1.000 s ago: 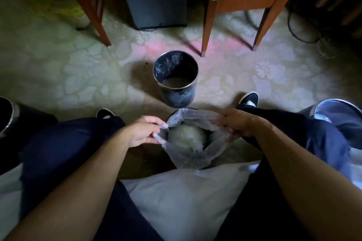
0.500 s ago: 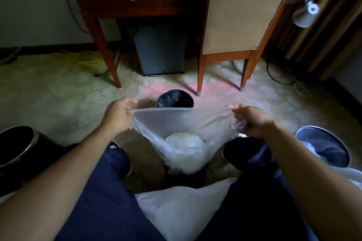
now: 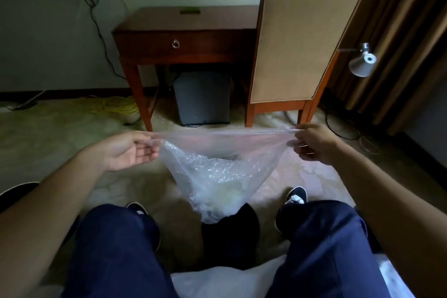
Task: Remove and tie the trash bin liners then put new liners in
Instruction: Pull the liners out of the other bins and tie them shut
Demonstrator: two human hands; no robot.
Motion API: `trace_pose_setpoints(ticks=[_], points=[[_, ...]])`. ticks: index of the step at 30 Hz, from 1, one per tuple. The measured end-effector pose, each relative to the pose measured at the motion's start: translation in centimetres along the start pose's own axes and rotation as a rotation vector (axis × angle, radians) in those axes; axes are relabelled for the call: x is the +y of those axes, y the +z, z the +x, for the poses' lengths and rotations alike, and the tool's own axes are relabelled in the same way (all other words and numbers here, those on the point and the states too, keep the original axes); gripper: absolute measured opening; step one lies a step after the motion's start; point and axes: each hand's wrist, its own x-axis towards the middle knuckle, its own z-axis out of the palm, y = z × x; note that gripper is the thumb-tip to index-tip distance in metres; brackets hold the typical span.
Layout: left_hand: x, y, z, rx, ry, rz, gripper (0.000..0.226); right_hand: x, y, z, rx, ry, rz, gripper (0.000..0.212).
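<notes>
A clear plastic liner (image 3: 217, 172) with pale trash in its bottom hangs in the air between my knees, its rim pulled into a taut line. My left hand (image 3: 130, 150) pinches the left end of the rim. My right hand (image 3: 312, 144) grips the right end. The bag's tip hangs just above a black bin (image 3: 232, 232) on the floor between my feet. The dark rim of another bin (image 3: 17, 191) shows at the left edge.
Ahead stand a wooden side table (image 3: 183, 38) with a drawer, a dark box (image 3: 203, 97) under it, and a chair (image 3: 304, 43). A lamp head (image 3: 362, 63) and curtains are at the right. Cables lie on the patterned floor. A white sheet (image 3: 217, 280) lies in front of me.
Both hands have lifted the liner up out of the black bin and pulled its rim wider and taut. The view has tilted upward, and the bin farther ahead is hidden now.
</notes>
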Motion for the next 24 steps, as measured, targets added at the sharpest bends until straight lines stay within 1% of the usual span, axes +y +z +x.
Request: trace_pose_setpoints(ticks=[2,4,5,6,7,8,10,11,12,13,14,15,16,18,19,20,21,22,24], points=[[0.6,-0.5,-0.1,-0.092,0.026,-0.125,0.051,-1.0,0.1,-0.1,-0.115,0.048,0.315,0.021],[1.3,-0.9,-0.2,-0.169,0.099,-0.115,0.074,-1.8,-0.2,-0.1,-0.225,0.019,0.529,0.020],[1.5,-0.9,-0.3,-0.163,0.145,-0.076,0.071,-2.2,-0.3,-0.2,-0.276,-0.022,0.599,0.019],[1.7,-0.7,-0.4,-0.107,0.199,-0.003,0.062,-2.5,-0.2,-0.4,-0.308,-0.087,0.612,0.019],[2.0,-0.4,-0.4,-0.006,0.256,0.118,0.055,-2.8,0.0,-0.5,-0.306,-0.178,0.545,0.020],[2.3,-0.1,-0.4,0.108,0.323,0.290,0.049,-3.1,0.3,-0.7,-0.256,-0.291,0.395,0.020],[2.9,0.6,-0.1,0.314,0.458,0.654,0.040,-3.8,0.8,-0.9,-0.067,-0.495,-0.015,0.028],[3.1,1.1,-0.1,0.391,0.502,0.778,0.034,-4.3,1.2,-1.2,0.016,-0.565,-0.211,0.036],[3.5,1.9,-0.2,0.454,0.538,0.853,0.032,-4.8,1.9,-1.6,0.086,-0.617,-0.376,0.047],[3.9,3.0,-0.3,0.496,0.573,0.895,0.032,-5.4,2.4,-2.1,0.144,-0.662,-0.491,0.058],[4.2,4.1,-0.3,0.519,0.617,0.926,0.036,-6.1,3.1,-2.7,0.172,-0.699,-0.542,0.067],[4.6,5.2,-0.2,0.511,0.669,0.956,0.042,-6.7,4.1,-3.2,0.161,-0.725,-0.540,0.075],[5.0,6.4,-0.2,0.474,0.721,0.987,0.047,-7.4,5.1,-3.8,0.108,-0.746,-0.520,0.084],[6.0,8.7,-0.4,0.358,0.806,1.021,0.046,-8.8,7.3,-4.9,-0.027,-0.804,-0.533,0.096],[6.5,9.7,-0.4,0.303,0.835,1.028,0.044,-9.4,8.4,-5.4,-0.072,-0.840,-0.566,0.098],[7.2,10.7,-0.6,0.261,0.839,1.031,0.041,-9.9,9.5,-5.6,-0.094,-0.871,-0.597,0.096],[7.9,11.6,-0.8,0.218,0.838,1.024,0.036,-10.4,10.5,-5.5,-0.087,-0.908,-0.627,0.086],[8.7,12.4,-1.1,0.166,0.845,1.009,0.030,-10.8,11.3,-5.2,-0.046,-0.953,-0.655,0.071],[10.0,12.7,-1.9,0.069,0.893,0.957,0.014,-12.0,12.2,-4.8,0.099,-1.016,-0.699,0.034]])
